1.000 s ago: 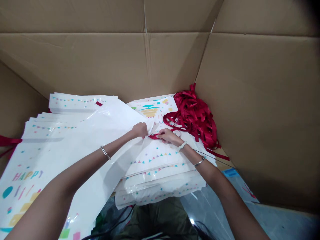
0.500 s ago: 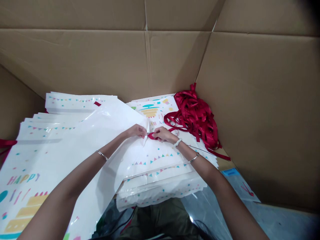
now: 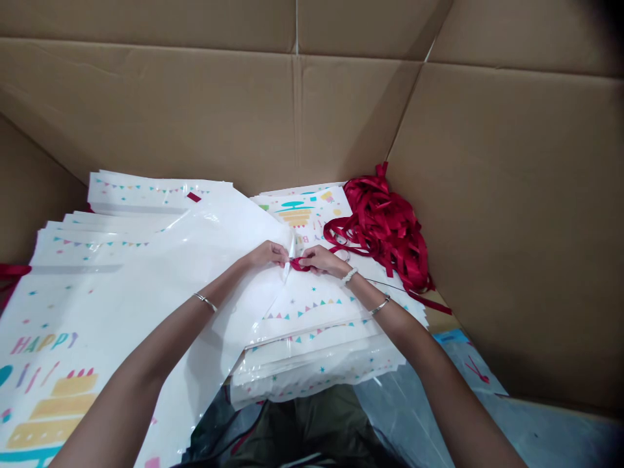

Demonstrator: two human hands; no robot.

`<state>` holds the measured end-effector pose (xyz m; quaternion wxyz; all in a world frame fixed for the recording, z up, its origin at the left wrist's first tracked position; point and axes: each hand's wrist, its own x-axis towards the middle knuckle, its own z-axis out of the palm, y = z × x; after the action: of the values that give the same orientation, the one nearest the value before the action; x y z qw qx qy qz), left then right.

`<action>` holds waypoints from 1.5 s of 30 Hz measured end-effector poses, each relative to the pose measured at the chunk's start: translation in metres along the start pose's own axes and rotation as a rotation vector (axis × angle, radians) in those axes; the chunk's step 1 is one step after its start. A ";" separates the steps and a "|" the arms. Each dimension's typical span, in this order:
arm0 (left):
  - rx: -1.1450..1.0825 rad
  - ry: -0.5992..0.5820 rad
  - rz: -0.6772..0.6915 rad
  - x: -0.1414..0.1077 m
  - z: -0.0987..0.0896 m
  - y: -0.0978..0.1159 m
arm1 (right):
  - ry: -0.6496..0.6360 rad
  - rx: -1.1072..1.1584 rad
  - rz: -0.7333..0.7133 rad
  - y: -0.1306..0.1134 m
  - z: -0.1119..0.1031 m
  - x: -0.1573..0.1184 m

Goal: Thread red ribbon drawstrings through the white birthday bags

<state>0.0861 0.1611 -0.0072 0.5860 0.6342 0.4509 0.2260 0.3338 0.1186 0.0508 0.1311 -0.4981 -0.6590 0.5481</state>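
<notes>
My left hand (image 3: 271, 253) pinches the edge of a large white plastic bag (image 3: 205, 253), printed with a birthday pattern, near a small dark opening. Close beside it, my right hand (image 3: 322, 259) is closed on a red ribbon (image 3: 299, 264) where the ribbon meets that edge. The two hands almost touch. The ribbon's far end runs under or behind my right hand toward a tangled pile of red ribbons (image 3: 383, 227). A small red piece of ribbon (image 3: 194, 197) lies flat on the bag at upper left. My fingertips hide the exact meeting point.
More printed bags (image 3: 312, 364) lie stacked under my hands and at left. Tall cardboard walls (image 3: 195, 104) close in the back and sides. A blue and white printed sheet (image 3: 470, 361) lies at right, above a grey floor (image 3: 550, 429). Red ribbon (image 3: 14, 272) shows at the left edge.
The view has shifted slightly. Both hands stay at the same bag edge and ribbon, with hardly any visible movement of the fingers.
</notes>
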 end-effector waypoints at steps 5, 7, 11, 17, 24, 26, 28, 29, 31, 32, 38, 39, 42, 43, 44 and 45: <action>-0.035 -0.045 -0.008 0.001 -0.006 -0.007 | 0.017 -0.010 0.001 0.004 0.002 0.005; -0.035 -0.053 -0.013 0.000 -0.007 -0.008 | 0.021 -0.012 0.002 0.007 0.002 0.008; -0.022 -0.035 -0.004 0.000 -0.004 -0.007 | 0.023 -0.018 0.015 0.013 0.001 0.015; -0.001 -0.027 0.042 -0.001 0.004 -0.004 | 0.038 -0.051 0.074 0.010 0.002 0.017; 0.023 -0.045 0.036 0.006 0.004 -0.005 | 0.066 -0.128 0.048 0.005 0.001 0.011; 0.024 -0.050 0.046 0.007 0.003 -0.007 | 0.061 -0.095 0.053 0.009 0.000 0.011; 0.027 -0.050 0.063 0.008 0.003 -0.008 | 0.046 -0.029 0.063 0.014 -0.001 0.012; 0.031 -0.051 0.069 0.008 0.002 -0.008 | 0.041 0.005 0.064 0.016 -0.002 0.012; 0.041 -0.057 0.078 0.008 0.002 -0.009 | 0.028 0.044 0.059 0.019 -0.003 0.013; 0.044 -0.062 0.080 0.009 0.001 -0.009 | 0.024 0.048 0.056 0.019 -0.003 0.014; 0.033 -0.056 0.075 0.008 0.001 -0.011 | 0.005 0.017 0.051 0.017 0.000 0.020; 0.033 -0.054 0.071 0.007 0.001 -0.010 | 0.003 0.008 0.051 0.016 0.000 0.020; 0.034 -0.064 0.075 0.003 0.001 -0.008 | 0.009 -0.043 0.069 0.010 0.001 0.018; 0.032 -0.065 0.081 0.002 0.002 -0.008 | 0.013 -0.065 0.080 0.008 0.000 0.017; 0.027 -0.060 0.088 0.000 0.002 -0.008 | 0.019 -0.089 0.090 0.004 0.000 0.016; 0.022 -0.048 0.095 -0.001 0.002 -0.008 | 0.022 -0.116 0.094 0.001 0.000 0.015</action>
<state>0.0851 0.1583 -0.0152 0.5782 0.6664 0.4087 0.2334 0.3273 0.1310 0.0440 0.0835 -0.5415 -0.6639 0.5091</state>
